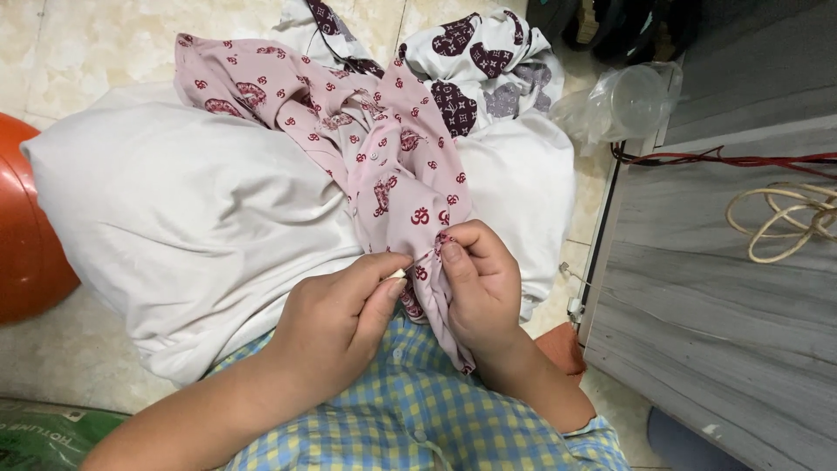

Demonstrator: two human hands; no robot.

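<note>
The pale pink printed cotton-like garment with dark red symbols and a button placket (384,166) looks thin, soft and floppy — very light, nothing stiff or breakable about it, but it bunches and slides easily, so I'd say a pinch right at the hem or edge is the sane place to hold it. It lies draped over a big white cloth bundle (174,235) on the floor, and its near end runs down to the lap.

The left hand (336,318) is curled closed, thumb and forefinger pinching something tiny and pale at the fabric edge — can't tell what it is. The right hand (479,283) is closed too, gripping a fold of the same garment, thumb on top, wrist bent inward. Both forearms come up from a blue-and-yellow checked shirt (418,410). To the right sits a grey wood-grain surface (697,288).
</note>
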